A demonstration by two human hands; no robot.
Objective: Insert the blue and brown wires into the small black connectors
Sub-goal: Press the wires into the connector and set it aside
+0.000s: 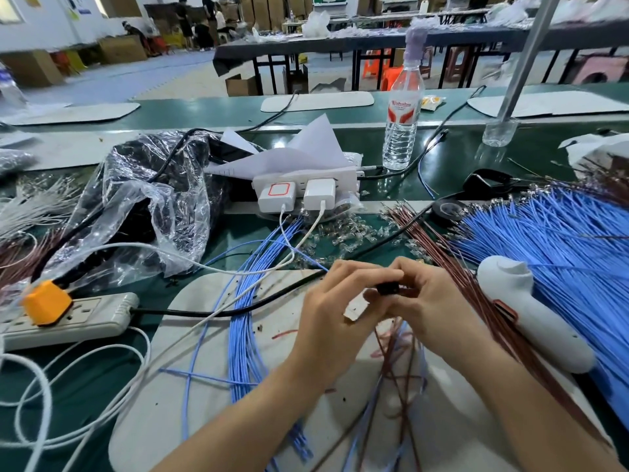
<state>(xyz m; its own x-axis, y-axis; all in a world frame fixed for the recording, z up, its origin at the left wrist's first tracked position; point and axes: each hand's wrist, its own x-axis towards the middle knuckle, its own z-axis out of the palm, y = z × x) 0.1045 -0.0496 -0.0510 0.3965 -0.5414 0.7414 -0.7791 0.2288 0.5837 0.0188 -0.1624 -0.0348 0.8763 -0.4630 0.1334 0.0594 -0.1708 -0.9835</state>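
Both your hands meet over the pale pad (190,386) on the counter (452,165). Your left hand (332,301) and right hand (434,301) are each curled in, pinching the small black connector (388,288) between their fingertips. A few brown and blue wires (396,356) trail down from under your hands. The loose blue bundle (243,335) lies just left of your left hand, and the big blue fan of wires (561,247) plus the brown ones (452,264) sit off to your right.
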